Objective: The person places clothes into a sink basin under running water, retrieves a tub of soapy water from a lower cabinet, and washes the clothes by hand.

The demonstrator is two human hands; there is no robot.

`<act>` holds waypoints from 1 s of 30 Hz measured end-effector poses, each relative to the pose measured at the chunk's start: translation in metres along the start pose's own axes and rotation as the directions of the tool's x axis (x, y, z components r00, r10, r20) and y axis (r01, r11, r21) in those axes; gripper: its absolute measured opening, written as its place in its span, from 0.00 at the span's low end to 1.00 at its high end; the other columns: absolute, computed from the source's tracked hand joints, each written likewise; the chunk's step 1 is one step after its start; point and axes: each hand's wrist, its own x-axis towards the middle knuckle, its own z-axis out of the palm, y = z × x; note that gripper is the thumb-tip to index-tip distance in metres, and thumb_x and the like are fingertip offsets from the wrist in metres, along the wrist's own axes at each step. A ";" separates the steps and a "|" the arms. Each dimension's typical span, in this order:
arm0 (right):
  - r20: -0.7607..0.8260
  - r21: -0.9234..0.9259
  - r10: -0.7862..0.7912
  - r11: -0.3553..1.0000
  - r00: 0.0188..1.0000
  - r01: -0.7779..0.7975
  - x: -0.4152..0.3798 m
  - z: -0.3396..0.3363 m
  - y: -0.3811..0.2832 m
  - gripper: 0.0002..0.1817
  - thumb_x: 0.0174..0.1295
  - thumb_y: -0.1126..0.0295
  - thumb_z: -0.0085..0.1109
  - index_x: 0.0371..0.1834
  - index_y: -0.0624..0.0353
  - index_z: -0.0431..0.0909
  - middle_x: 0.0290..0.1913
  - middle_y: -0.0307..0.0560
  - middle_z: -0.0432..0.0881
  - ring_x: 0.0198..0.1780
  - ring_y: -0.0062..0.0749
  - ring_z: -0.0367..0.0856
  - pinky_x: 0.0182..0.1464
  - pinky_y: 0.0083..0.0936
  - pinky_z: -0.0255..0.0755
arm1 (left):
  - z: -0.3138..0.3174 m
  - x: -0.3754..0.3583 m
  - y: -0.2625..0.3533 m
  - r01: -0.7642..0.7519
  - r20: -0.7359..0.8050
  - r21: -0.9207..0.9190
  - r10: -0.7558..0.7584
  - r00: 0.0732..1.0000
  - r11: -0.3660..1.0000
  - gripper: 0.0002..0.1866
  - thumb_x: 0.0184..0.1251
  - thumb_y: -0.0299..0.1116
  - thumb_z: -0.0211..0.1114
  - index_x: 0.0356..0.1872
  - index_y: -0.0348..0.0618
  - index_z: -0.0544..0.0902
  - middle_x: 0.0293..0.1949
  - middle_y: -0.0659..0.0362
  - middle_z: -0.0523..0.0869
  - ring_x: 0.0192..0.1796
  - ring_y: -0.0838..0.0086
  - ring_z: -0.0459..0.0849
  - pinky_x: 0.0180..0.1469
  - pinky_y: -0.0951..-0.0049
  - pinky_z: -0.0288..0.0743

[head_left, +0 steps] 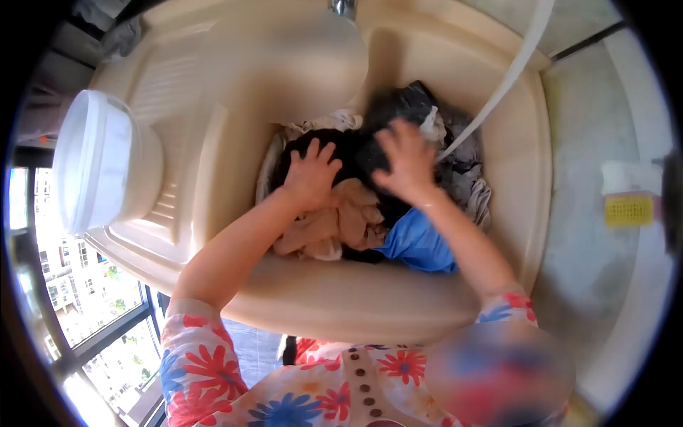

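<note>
My left hand [311,174] lies with its fingers spread on a black cloth [334,146] in the beige laundry sink. Below its palm, a beige cloth [348,220] is bunched up. My right hand [409,160], a little blurred, rests with fingers apart on dark fabric to the right of the left hand. Behind it is a shiny black piece of cloth [409,103], partly smeared. A blue cloth [423,242] lies under my right forearm, near the sink's front wall. Grey clothes [469,181] and some white fabric are heaped along the right side.
The sink [519,178] has a ribbed washboard [167,78] on its left, where a white tub [99,164] stands tilted in view. A white hose [509,75] runs down into the laundry. A tap [343,7] is at the back, and a yellow item [629,211] is at the far right.
</note>
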 end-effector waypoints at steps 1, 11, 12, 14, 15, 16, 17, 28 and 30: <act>0.066 -0.034 -0.074 0.996 0.995 0.077 -0.007 0.020 -0.006 0.33 0.41 0.66 0.65 0.56 0.45 0.68 0.65 0.47 0.56 0.67 0.53 0.49 0.54 0.63 0.56 | -0.005 0.002 0.003 0.022 0.033 -0.028 -0.021 0.999 0.999 0.34 0.38 0.46 0.71 0.51 0.46 0.74 0.59 0.52 0.65 0.64 0.56 0.57 0.55 0.50 0.60; -0.023 -0.043 0.287 0.957 0.958 -0.287 0.010 0.010 0.133 0.25 0.38 0.67 0.65 0.46 0.48 0.73 0.46 0.44 0.74 0.47 0.44 0.73 0.47 0.37 0.70 | -0.017 -0.062 -0.047 0.258 -0.107 -0.109 -0.269 0.957 0.960 0.13 0.40 0.35 0.67 0.30 0.44 0.80 0.32 0.55 0.79 0.43 0.62 0.77 0.41 0.60 0.75; 0.024 -0.030 0.399 0.917 0.917 -0.398 0.013 0.001 0.137 0.26 0.38 0.68 0.64 0.47 0.49 0.73 0.47 0.44 0.74 0.48 0.45 0.73 0.47 0.39 0.70 | -0.017 -0.055 -0.044 0.267 -0.130 -0.100 -0.279 0.951 0.958 0.13 0.40 0.35 0.67 0.31 0.44 0.80 0.32 0.55 0.79 0.43 0.62 0.77 0.41 0.60 0.75; -0.141 -0.168 0.240 0.950 0.961 -0.262 0.004 -0.014 0.118 0.26 0.39 0.69 0.63 0.47 0.50 0.73 0.49 0.46 0.73 0.50 0.45 0.71 0.46 0.40 0.69 | -0.024 -0.049 -0.038 0.308 -0.097 -0.084 -0.316 0.944 0.948 0.14 0.40 0.35 0.67 0.32 0.44 0.80 0.34 0.56 0.78 0.46 0.62 0.76 0.46 0.60 0.72; -0.212 -0.237 0.145 0.952 0.966 -0.195 0.001 -0.023 0.094 0.25 0.40 0.70 0.62 0.48 0.51 0.73 0.49 0.47 0.73 0.51 0.46 0.71 0.45 0.41 0.69 | -0.032 -0.050 -0.035 0.293 -0.117 -0.035 -0.295 0.948 0.955 0.14 0.40 0.35 0.67 0.32 0.44 0.80 0.36 0.56 0.78 0.47 0.62 0.75 0.47 0.60 0.70; -0.278 -0.240 -0.032 0.970 0.960 -0.037 -0.002 -0.028 0.071 0.23 0.40 0.72 0.60 0.45 0.55 0.74 0.50 0.50 0.72 0.54 0.48 0.68 0.46 0.44 0.66 | -0.040 -0.050 -0.031 0.281 -0.131 0.012 -0.277 0.952 0.960 0.14 0.40 0.35 0.67 0.32 0.44 0.80 0.37 0.55 0.78 0.49 0.62 0.75 0.49 0.59 0.69; -0.302 -0.076 -0.222 0.975 0.927 0.209 -0.007 -0.026 0.046 0.21 0.39 0.74 0.58 0.43 0.58 0.75 0.52 0.53 0.71 0.55 0.49 0.67 0.49 0.46 0.63 | -0.048 -0.044 -0.019 0.239 -0.125 0.126 -0.224 0.967 0.963 0.18 0.39 0.35 0.69 0.36 0.44 0.80 0.43 0.54 0.76 0.52 0.60 0.72 0.52 0.58 0.66; 0.157 -0.145 -0.333 0.923 0.930 0.355 -0.050 0.032 0.056 0.06 0.45 0.66 0.56 0.27 0.50 0.80 0.38 0.34 0.73 0.52 0.32 0.65 0.49 0.41 0.57 | -0.008 0.025 0.054 -0.049 0.430 0.094 0.003 0.903 0.994 0.21 0.43 0.45 0.65 0.40 0.46 0.83 0.45 0.57 0.81 0.53 0.64 0.76 0.52 0.64 0.67; 0.101 -0.212 -0.266 0.936 0.959 0.282 -0.044 0.026 0.070 0.06 0.44 0.65 0.57 0.26 0.50 0.81 0.37 0.33 0.74 0.51 0.31 0.65 0.48 0.40 0.57 | -0.019 0.003 0.039 -0.016 0.489 0.064 -0.017 0.872 0.998 0.19 0.43 0.45 0.64 0.37 0.46 0.84 0.39 0.57 0.84 0.49 0.66 0.80 0.48 0.66 0.71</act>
